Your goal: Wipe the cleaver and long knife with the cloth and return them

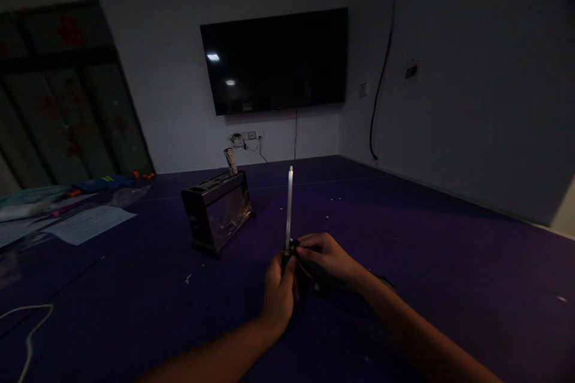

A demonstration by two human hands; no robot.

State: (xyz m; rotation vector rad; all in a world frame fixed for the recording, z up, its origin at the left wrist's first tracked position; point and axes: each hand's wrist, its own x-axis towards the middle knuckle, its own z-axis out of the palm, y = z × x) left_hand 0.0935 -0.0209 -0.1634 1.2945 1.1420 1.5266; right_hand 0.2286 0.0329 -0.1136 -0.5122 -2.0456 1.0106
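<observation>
In the middle of the head view, a straight, pale, shiny rod (289,209) stands nearly upright, with a narrower tip on top and a dark base. My left hand (279,290) is closed around that dark base, thumb on its near side. Just to the right, my right hand (326,254) is closed on a long dark piece (314,270) with yellowish spots, its fingertips touching the rod's base. Low light hides where the two dark parts meet and what kind of things they are.
Left of my hands stands a black box-shaped appliance (220,209) with a patterned roll (230,161) on top. Papers (90,224) and plastic wrap lie further left, a white cable (33,329) at lower left. Small white scraps dot the purple surface (431,287). A television (276,63) hangs behind.
</observation>
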